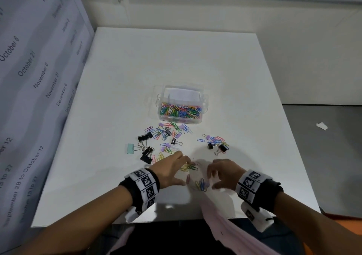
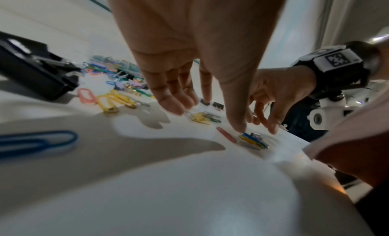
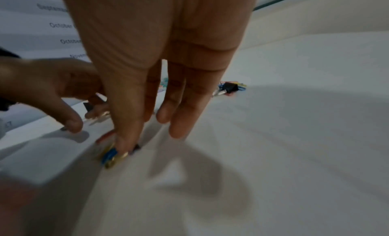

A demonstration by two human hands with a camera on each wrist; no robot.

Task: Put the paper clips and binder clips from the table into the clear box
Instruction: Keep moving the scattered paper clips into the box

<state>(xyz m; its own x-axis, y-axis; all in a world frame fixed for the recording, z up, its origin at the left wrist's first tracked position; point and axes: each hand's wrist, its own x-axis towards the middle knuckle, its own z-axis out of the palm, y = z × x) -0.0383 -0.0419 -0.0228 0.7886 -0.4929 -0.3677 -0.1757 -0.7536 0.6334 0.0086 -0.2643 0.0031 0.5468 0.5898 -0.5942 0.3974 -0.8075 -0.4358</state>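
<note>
The clear box point(image 1: 156, 98) stands mid-table with several coloured paper clips inside. Loose paper clips point(image 1: 166, 131) and black binder clips point(image 1: 143, 137) lie scattered in front of it, with a mint binder clip point(image 1: 129, 148) at the left. A smaller heap point(image 1: 216, 142) lies to the right. My left hand point(image 1: 184, 169) reaches forward, and its straight fingers point(image 2: 179, 106) touch a yellow and green bunch point(image 2: 202, 118). My right hand point(image 1: 211, 180) hovers with spread fingers over a blue and yellow bunch point(image 1: 201, 185), where its thumb point(image 3: 126, 136) presses on the clips point(image 3: 109, 156).
A sheet printed with calendar dates point(image 1: 39, 74) stands along the left of the table point(image 1: 176, 59). The table's front edge point(image 1: 176, 220) runs just under my wrists, with pink cloth point(image 1: 225, 225) hanging over it. A paper scrap point(image 1: 321, 126) lies on the floor at the right.
</note>
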